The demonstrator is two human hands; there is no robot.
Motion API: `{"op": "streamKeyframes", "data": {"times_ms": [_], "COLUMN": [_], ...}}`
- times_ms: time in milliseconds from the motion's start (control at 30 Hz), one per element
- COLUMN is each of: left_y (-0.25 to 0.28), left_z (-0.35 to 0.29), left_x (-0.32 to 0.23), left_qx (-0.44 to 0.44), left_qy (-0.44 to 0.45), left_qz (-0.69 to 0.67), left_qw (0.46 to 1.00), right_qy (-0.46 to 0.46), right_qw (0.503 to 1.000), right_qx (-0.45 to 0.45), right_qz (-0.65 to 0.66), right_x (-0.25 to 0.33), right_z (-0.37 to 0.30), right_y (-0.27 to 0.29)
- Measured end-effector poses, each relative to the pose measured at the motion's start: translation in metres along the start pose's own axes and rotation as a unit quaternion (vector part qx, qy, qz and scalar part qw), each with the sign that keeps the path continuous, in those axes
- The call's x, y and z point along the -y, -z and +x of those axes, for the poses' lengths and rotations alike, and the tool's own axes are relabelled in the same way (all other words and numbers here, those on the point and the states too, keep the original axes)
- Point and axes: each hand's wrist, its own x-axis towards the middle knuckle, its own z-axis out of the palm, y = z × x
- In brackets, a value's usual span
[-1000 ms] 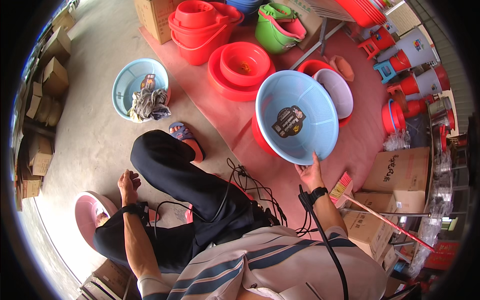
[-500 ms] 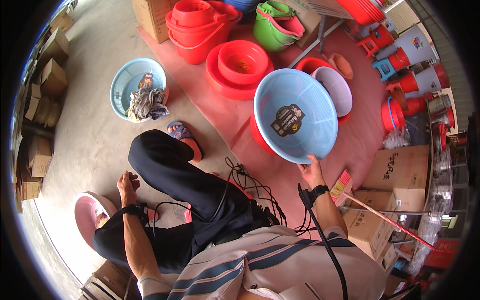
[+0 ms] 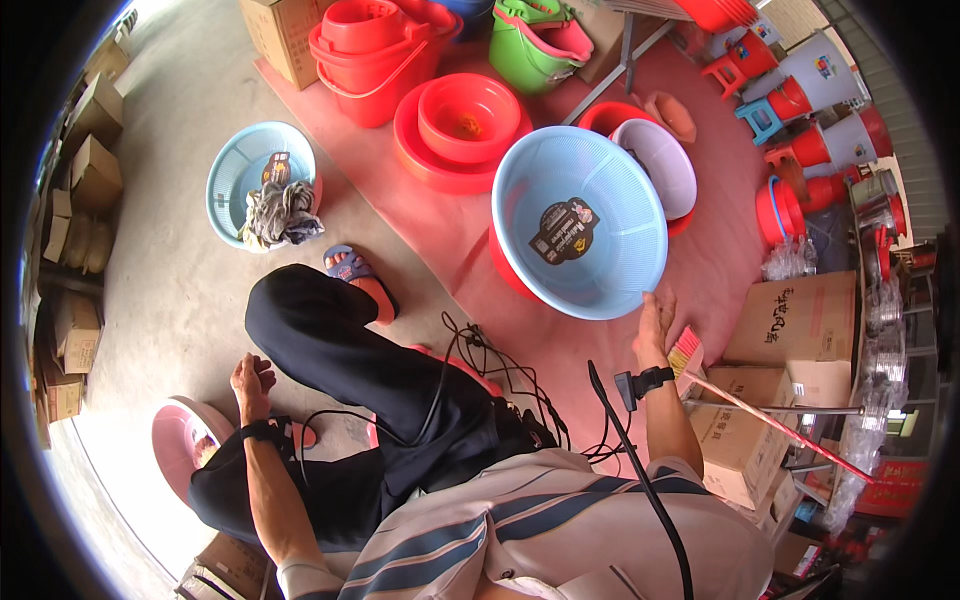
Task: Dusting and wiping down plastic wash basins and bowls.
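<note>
- The round light-blue plastic basket (image 3: 580, 222) has finely perforated, matt walls and a glossy dark paper label.
- The stacked red plastic basins (image 3: 462, 125) look smooth and shiny.
- The crumpled grey cloth (image 3: 281, 213) looks soft.
- The brown cardboard boxes (image 3: 790, 335) look matt.
- The grey concrete floor (image 3: 170, 290) looks rough.

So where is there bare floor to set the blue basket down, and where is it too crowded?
The right hand holds the big blue perforated basket by its rim. Bare grey concrete lies left of the raised knee, between the smaller blue basket with rags and the cardboard boxes along the left edge. The red mat is crowded with red basins, buckets and stools.
</note>
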Motion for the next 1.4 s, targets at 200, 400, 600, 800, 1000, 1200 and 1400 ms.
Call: {"op": "streamKeyframes", "data": {"times_ms": [200, 400, 600, 800, 1000, 1200, 1400], "left_y": [0.022, -0.002, 0.011, 0.041, 0.08, 0.128, 0.223], "left_z": [-0.018, -0.035, -0.045, -0.039, -0.053, -0.054, -0.03], "left_x": [-0.002, -0.019, -0.015, 0.018, 0.035, 0.029, 0.063], "left_qx": [-0.018, -0.011, -0.043, -0.074, -0.138, -0.251, -0.489], "left_qy": [-0.005, -0.004, -0.017, -0.001, 0.03, -0.046, 0.03], "left_qz": [0.008, 0.006, -0.022, -0.056, -0.123, -0.123, 0.263], "left_qw": [1.0, 1.0, 0.999, 0.996, 0.982, 0.959, 0.831], "right_qy": [0.208, 0.173, 0.234, 0.198, 0.217, 0.191, 0.08], "right_qw": [0.952, 0.88, 0.793, 0.795, 0.746, 0.621, 0.498], "right_qx": [0.221, 0.442, 0.523, 0.53, 0.611, 0.758, 0.859], "right_qz": [0.038, 0.024, -0.209, -0.218, -0.155, -0.064, -0.092], "right_x": [0.041, 0.132, 0.118, 0.118, 0.167, 0.216, 0.203], "right_z": [-0.026, -0.096, -0.11, -0.14, -0.194, -0.296, -0.414], "right_y": [-0.048, -0.094, -0.138, -0.142, -0.184, -0.238, -0.287]}}
